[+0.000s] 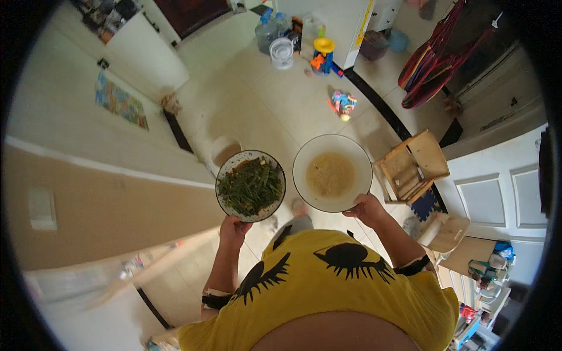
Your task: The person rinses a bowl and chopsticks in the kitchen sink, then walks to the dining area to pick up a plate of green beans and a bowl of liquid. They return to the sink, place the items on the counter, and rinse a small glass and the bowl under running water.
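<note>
My left hand (235, 227) grips the near rim of a speckled plate (223, 203) with a dark edge. Cooked green vegetables (251, 186), cut in strips, cover most of that plate. On the other side, my right hand (368, 209) holds a white bowl (303, 175) with a dark rim by its near right edge. A pale brownish liquid food (330, 175), perhaps porridge or soup, lies in the bottom of the bowl. Both dishes are held level over the floor, side by side with a narrow gap between them.
To the right stand a small wooden chair (401, 175) and a second wooden seat (452, 232). Ahead on the floor (263, 109) are plastic toys (343, 104), a toy stand (324, 57) and water jugs (268, 33). A striped hammock (432, 70) hangs at upper right. A beige wall (118, 210) runs along the left.
</note>
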{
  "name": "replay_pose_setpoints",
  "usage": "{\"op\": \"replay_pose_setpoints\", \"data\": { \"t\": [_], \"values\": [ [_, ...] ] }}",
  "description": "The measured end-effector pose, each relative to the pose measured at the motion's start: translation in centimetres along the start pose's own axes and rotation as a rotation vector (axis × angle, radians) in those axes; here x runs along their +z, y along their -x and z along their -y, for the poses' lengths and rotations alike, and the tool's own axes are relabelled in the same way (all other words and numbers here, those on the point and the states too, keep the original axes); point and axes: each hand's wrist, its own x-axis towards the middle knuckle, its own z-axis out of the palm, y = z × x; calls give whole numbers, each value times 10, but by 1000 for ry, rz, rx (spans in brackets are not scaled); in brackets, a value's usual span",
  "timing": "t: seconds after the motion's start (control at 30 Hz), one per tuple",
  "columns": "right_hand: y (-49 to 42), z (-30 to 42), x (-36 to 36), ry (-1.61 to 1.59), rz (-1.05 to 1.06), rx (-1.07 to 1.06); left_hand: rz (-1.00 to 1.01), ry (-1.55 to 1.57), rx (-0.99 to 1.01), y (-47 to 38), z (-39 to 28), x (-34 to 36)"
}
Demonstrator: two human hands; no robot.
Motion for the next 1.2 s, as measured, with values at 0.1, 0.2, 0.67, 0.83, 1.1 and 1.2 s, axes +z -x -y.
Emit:
{"op": "replay_pose_setpoints", "data": {
  "t": [0.1, 0.2, 0.67, 0.83, 1.1, 1.2],
  "values": [
    [-51, 59, 18, 23, -46, 39, 15, 13, 46, -56, -50, 51],
    [-119, 117, 35, -12, 13, -43, 49, 25, 27, -119, -103, 92],
    [-431, 333, 198, 205, 118, -91, -95, 218, 150, -350, -335, 134],
    [-539, 403, 269, 181, 142, -146, 118, 315, 229, -443, -426, 122],
    [-688, 491, 409, -32, 60, -222, 146, 203, 181, -566, -633, 183],
    [-738, 532, 446, -86, 72, -173, -90, 177, 194, -610, -702, 216]
  ]
}}
